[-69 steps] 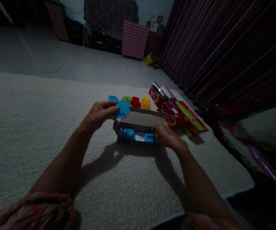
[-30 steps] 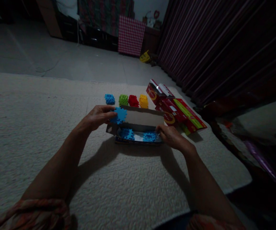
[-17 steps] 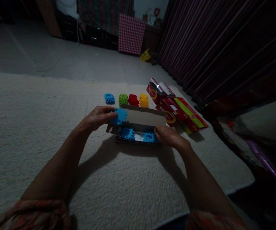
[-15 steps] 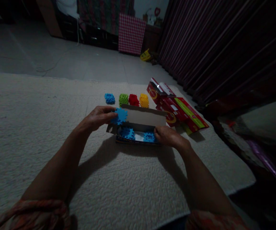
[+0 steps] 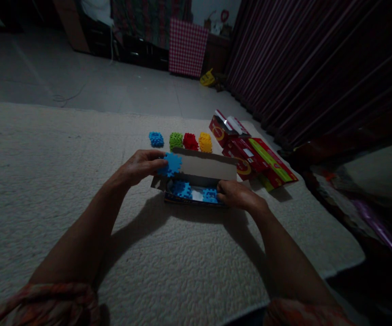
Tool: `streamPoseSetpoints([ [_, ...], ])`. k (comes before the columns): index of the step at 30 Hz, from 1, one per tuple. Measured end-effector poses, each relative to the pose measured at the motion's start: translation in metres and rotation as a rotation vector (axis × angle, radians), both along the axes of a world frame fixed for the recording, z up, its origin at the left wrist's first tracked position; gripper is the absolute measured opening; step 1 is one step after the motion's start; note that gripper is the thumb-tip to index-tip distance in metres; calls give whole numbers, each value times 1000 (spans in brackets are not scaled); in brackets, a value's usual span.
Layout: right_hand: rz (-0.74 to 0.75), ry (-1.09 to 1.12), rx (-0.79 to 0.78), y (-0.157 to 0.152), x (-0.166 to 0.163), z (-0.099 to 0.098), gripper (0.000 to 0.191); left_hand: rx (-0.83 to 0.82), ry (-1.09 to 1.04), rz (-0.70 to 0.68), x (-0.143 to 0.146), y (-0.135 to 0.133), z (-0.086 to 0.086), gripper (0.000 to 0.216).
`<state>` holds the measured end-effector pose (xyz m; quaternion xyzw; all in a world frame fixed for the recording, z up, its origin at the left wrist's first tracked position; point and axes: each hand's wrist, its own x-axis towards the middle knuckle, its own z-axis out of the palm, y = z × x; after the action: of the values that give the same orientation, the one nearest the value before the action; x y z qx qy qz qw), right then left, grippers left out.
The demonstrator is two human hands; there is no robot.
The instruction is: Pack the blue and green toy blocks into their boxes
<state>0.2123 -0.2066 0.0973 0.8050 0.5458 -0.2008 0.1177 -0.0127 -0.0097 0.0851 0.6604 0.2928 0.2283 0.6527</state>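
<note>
Left hand (image 5: 137, 166) pinches blue toothed tile (image 5: 172, 164) by its rim, likely light, stiff, snag-prone, at open box's (image 5: 206, 166) 10 o'clock; right hand's (image 5: 234, 196) grip at 4 o'clock unclear.

Bare left hand (image 5: 137, 165) and right hand (image 5: 234, 197), bare forearms (image 5: 90, 235), orange-red patterned sleeves (image 5: 46, 299) past the elbows.
</note>
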Motion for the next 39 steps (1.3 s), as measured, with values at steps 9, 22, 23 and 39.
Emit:
streamPoseSetpoints([
  [9,34,55,65,0,10,-13,16,-22,8,-2,1,-1,1,15],
  [22,41,-23,104,-3,-2,2,18,-33,8,2,2,0,2,17],
  [23,80,3,122,-3,-2,2,20,-35,8,3,2,0,2,17],
  [39,177,91,103,3,3,-6,25,-40,5,-32,1,3,-2,21],
])
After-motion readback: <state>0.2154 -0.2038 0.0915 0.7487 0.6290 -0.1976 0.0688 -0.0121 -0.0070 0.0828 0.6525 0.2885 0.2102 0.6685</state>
